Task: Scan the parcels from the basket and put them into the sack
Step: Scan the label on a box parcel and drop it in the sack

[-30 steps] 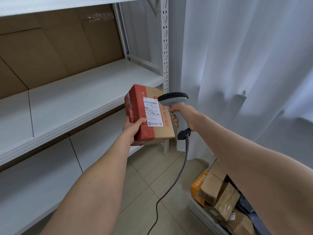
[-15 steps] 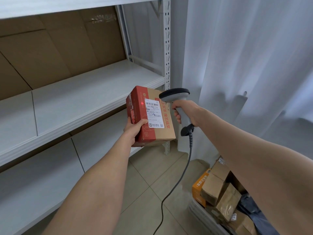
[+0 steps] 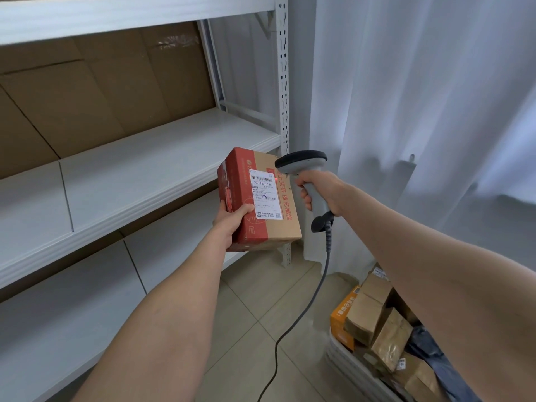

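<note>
A parcel (image 3: 261, 198) is held mid-scene, with a scanner (image 3: 307, 181) just to its right. Shelves (image 3: 145, 158) stand left, curtain (image 3: 420, 97) right, and a basket (image 3: 356, 369) of parcels near right on the floor (image 3: 249, 314).

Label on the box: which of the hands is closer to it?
Left. The left hand grips the box, its thumb right beside the label. The right hand holds the scanner, off to the box's right side.

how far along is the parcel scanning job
Done: no sack is in view, so cannot tell. In hand: left hand holds a red-and-brown cardboard parcel; right hand grips the grey handheld scanner, its red dot beside the white label. Left: brown and orange parcels lie in the grey basket.
</note>
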A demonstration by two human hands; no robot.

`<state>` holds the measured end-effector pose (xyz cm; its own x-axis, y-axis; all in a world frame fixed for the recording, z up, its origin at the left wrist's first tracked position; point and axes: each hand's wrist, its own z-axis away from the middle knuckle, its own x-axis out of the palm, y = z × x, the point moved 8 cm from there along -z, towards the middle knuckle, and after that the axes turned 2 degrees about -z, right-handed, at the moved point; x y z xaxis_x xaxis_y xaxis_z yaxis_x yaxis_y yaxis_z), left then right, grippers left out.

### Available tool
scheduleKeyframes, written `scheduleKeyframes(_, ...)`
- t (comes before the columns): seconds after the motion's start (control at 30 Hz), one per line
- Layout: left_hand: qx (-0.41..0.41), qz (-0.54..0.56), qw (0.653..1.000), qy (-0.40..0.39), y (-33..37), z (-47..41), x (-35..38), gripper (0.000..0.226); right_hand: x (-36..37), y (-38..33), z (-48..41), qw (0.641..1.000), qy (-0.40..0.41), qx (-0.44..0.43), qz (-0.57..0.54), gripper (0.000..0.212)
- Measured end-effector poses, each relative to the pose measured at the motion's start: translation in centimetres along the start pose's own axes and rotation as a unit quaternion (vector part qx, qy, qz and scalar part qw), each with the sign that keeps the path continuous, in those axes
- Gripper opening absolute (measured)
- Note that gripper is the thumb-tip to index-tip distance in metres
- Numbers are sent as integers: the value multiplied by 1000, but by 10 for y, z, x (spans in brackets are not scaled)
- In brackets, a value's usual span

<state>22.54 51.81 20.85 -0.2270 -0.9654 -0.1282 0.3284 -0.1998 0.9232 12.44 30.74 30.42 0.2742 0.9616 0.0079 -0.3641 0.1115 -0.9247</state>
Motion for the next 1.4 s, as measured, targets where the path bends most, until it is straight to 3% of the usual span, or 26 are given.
scheduleKeyframes(0.5, -36, 10, 998, 54, -13, 93, 1, 64, -17, 53, 39, 998, 14, 47, -47, 15)
scheduleKeyframes(0.63, -91, -10, 991, 94, -37, 136, -19, 66, -8, 93, 53, 996, 2, 91, -13, 34)
scheduleKeyframes(0.8, -149, -14, 981, 126, -75, 186, -56, 67, 41, 133, 84, 990, -46, 124, 40, 51)
scheduleKeyframes(1.03, -192, 3, 963, 187, -118, 243, -126, 77, 120, 165, 115, 983, -101, 138, 67, 43)
scheduleKeyframes(1.4, -170, 45, 950, 258, -212, 298, -297, 77, 298, 232, 164, 971, -157, 163, 77, 44)
